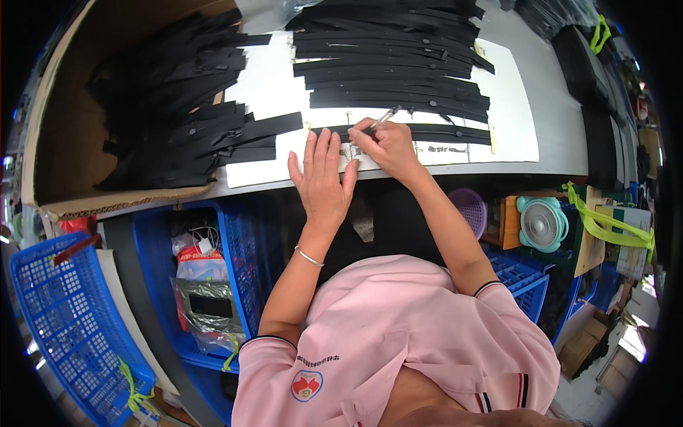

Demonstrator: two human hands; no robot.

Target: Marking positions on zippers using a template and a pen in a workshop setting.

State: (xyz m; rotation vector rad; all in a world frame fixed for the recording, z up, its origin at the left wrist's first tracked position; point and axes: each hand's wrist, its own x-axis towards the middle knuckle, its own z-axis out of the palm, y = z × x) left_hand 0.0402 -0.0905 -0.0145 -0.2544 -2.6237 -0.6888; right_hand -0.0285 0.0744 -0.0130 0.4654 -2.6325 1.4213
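Note:
My right hand is closed around a pen, its tip end down by a black fabric strip that lies crosswise near the table's front edge. Flat beside it, my left hand rests with its fingers stretched out, the fingertips at the strip's left part. Under both hands is a white board with dark marks and yellowish tape bits along it. Farther back on the board, many more black strips lie side by side in rows. Small dark pieces sit on several of them.
A cardboard box at the left holds a heap of black strips. Below the table stand blue crates, one with bagged things and a phone. At the right are a turquoise fan, a purple basket and black stacks.

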